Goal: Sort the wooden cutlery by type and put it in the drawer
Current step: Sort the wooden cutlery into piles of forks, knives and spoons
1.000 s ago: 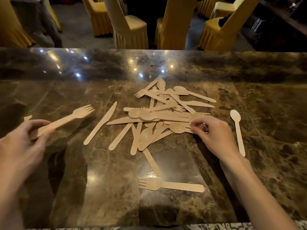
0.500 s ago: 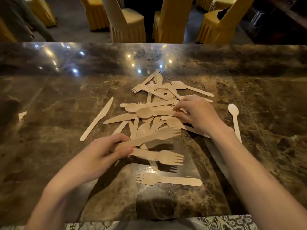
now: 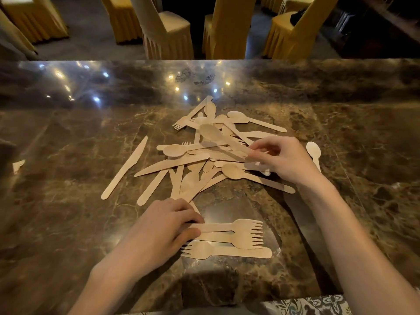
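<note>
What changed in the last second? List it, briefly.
The left hand swept rightward and now holds two forks beside the near fork. The right hand pinched a spoon and lifted it off the pile. The lone knife and far-right spoon stayed put.

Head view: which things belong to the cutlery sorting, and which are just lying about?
Job: cutlery pile; forks gripped by left hand; third fork beside them; spoon pinched by right hand; lone knife; lone spoon far right.
Lying about: covered chairs; pale scrap at left.
</note>
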Demonstrator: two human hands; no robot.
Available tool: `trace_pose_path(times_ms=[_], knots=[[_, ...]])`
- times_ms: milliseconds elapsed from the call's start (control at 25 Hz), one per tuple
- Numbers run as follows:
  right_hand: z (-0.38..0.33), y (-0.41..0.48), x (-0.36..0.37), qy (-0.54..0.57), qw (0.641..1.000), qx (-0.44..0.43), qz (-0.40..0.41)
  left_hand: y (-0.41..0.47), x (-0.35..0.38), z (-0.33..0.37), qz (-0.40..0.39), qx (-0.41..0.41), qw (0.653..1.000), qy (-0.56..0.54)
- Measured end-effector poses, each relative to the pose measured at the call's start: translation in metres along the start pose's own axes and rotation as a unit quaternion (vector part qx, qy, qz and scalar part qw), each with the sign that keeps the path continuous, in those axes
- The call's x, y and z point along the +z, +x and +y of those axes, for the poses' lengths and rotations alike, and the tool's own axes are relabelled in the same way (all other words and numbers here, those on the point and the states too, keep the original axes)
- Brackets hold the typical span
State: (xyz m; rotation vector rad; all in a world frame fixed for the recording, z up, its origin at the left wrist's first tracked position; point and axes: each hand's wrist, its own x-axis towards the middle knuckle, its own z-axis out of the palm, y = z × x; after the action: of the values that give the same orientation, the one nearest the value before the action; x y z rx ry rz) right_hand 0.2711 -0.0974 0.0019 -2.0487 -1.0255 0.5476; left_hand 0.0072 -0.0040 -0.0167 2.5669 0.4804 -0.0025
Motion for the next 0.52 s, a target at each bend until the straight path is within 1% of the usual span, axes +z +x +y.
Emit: trace_pose_path(times_ms=[80, 160, 200, 280, 400, 440, 520], knots=[[0.005, -0.011, -0.004, 0.043, 0.998, 0.041, 0.035, -0.003, -0.004, -0.001, -0.001, -0.001, 1.000, 0.001], [0.015, -0.028, -0.016, 0.074, 0.988, 0.071, 0.114, 0.000, -0.012, -0.004, 0.015, -0.028, 0.999, -0.018], [0.021, -0.038, -0.024, 0.089, 0.980, 0.088, 0.153, 0.005, -0.015, -0.007, 0.037, -0.046, 0.998, -0.020], [0.036, -0.058, -0.036, 0.101, 0.964, 0.132, 0.206, 0.021, -0.021, -0.018, 0.100, -0.089, 0.991, 0.001], [0.056, -0.080, -0.040, 0.051, 0.946, 0.200, 0.252, 0.046, -0.029, -0.038, 0.195, -0.151, 0.969, 0.027], [0.060, -0.086, -0.038, 0.026, 0.943, 0.206, 0.260, 0.053, -0.030, -0.043, 0.209, -0.163, 0.964, 0.031], [0.064, -0.093, -0.033, -0.038, 0.946, 0.191, 0.259, 0.062, -0.030, -0.049, 0.219, -0.167, 0.960, 0.043]])
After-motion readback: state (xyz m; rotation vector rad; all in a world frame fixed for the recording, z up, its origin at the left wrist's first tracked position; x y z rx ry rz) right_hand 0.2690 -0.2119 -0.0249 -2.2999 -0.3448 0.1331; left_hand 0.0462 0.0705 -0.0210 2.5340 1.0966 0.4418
